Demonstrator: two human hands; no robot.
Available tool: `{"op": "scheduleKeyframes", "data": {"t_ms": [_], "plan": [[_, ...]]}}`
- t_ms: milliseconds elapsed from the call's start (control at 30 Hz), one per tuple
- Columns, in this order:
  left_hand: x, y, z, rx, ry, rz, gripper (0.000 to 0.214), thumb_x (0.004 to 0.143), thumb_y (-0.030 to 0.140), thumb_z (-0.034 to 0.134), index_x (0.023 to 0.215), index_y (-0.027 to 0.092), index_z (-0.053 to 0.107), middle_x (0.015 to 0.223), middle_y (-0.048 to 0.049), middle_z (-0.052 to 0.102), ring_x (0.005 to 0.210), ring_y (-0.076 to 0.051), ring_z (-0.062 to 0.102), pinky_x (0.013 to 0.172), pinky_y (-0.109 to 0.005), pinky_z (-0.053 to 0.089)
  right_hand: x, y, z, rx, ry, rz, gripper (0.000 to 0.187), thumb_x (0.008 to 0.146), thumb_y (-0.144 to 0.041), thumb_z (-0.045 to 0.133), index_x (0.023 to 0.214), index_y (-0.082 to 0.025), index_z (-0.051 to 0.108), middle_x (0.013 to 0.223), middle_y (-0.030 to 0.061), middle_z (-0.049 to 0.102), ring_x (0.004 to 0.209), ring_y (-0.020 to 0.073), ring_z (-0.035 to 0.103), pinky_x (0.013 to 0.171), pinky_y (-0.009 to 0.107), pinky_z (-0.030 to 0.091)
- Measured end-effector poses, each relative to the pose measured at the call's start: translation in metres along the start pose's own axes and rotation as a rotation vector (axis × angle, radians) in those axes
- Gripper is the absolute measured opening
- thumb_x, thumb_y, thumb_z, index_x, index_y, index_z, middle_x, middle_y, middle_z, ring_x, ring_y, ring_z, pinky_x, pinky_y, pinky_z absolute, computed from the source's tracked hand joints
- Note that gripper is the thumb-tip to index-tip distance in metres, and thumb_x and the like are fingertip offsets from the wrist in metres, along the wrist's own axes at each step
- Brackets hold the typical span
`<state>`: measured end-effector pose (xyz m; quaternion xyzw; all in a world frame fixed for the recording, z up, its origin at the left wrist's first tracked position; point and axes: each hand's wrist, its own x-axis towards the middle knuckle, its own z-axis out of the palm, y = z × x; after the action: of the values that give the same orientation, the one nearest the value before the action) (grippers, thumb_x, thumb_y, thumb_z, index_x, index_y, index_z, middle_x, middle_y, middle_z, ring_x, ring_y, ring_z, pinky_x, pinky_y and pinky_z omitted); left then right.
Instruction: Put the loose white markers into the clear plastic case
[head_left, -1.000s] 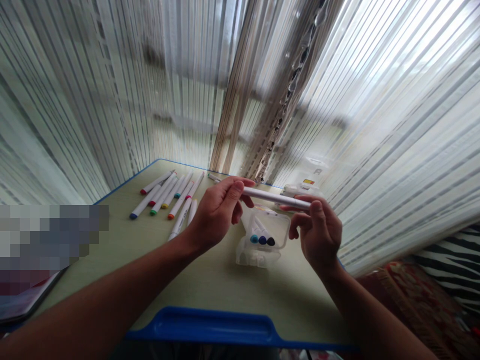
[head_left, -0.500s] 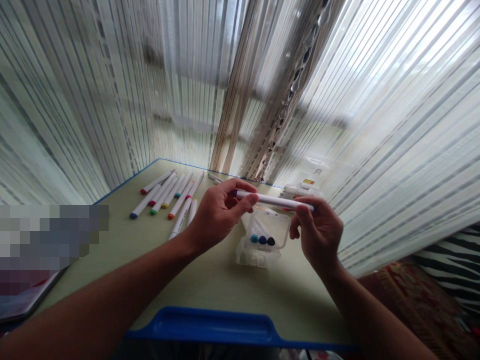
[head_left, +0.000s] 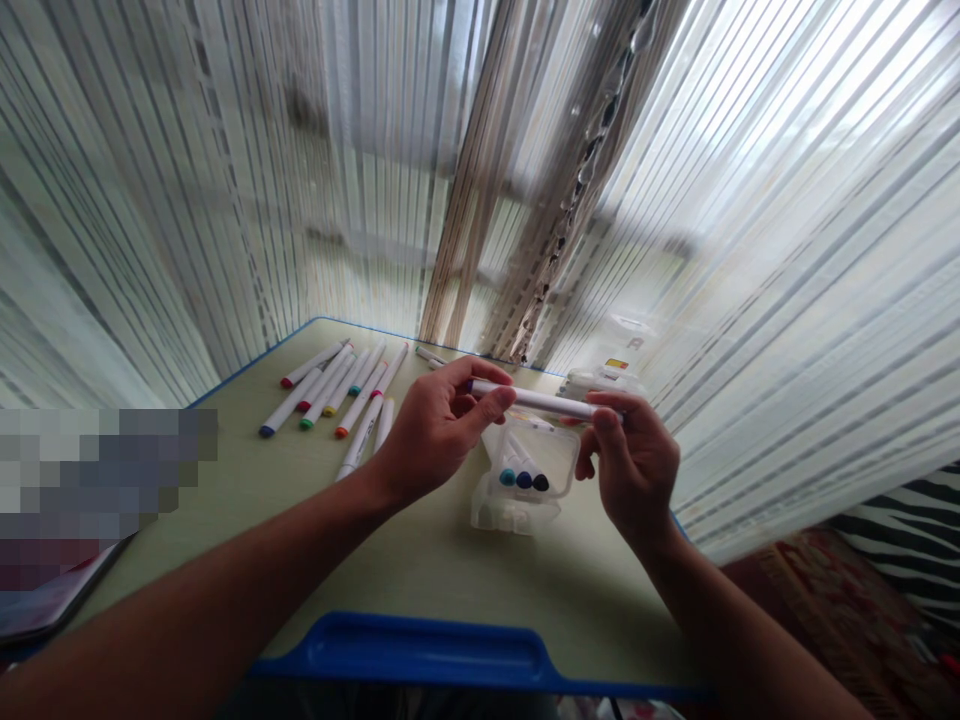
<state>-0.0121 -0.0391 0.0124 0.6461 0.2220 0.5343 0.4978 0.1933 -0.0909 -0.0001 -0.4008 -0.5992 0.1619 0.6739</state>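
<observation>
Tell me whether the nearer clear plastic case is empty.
Not empty: three markers with teal, blue and black ends show inside the nearer clear plastic case.

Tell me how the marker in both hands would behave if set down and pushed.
The marker would probably roll, given its slim, round-looking shape. It seems stiff, spanning straight between left hand and right hand.

- Loose markers (head_left: 345,385) lie toward the far left corner of the desk (head_left: 420,580).
- A case (head_left: 517,515) sits right of them, three markers (head_left: 524,480) inside.
- Second case (head_left: 592,382): by the far edge, behind the right hand (head_left: 637,450).
- Held marker (head_left: 551,402): above the desk, between left hand (head_left: 450,420) and right.
- Trough (head_left: 427,652): near edge.
- Curtain (head_left: 375,180): behind the far edge.
</observation>
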Motion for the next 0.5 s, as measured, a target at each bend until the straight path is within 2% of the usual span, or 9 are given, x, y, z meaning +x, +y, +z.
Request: {"op": "scheduleKeyframes", "data": {"t_ms": [100, 500], "plan": [[0.0001, 0.0, 0.0001, -0.021, -0.01, -0.009, 0.026, 0.09, 0.034, 0.071, 0.103, 0.012, 0.066, 0.073, -0.001, 0.067, 0.049, -0.005, 0.05, 0.043, -0.016, 0.039, -0.0011, 0.0015, -0.0012, 0.057, -0.01, 0.026, 0.018, 0.096, -0.034, 0.063, 0.101, -0.017, 0.065, 0.072, 0.0006, 0.07, 0.036, 0.0076, 0.052, 0.031, 0.02, 0.038], [0.0016, 0.0005, 0.0013, -0.062, 0.028, -0.01, 0.026, 0.098, 0.036, 0.057, 0.105, 0.011, 0.064, 0.076, -0.002, 0.065, 0.047, -0.006, 0.05, 0.042, -0.019, 0.037, -0.0017, 0.0032, -0.0022, 0.15, -0.02, 0.078, 0.025, 0.101, -0.04, 0.053, 0.103, -0.019, 0.067, 0.075, 0.0022, 0.07, 0.042, 0.0099, 0.057, 0.034, 0.021, 0.04]]}}
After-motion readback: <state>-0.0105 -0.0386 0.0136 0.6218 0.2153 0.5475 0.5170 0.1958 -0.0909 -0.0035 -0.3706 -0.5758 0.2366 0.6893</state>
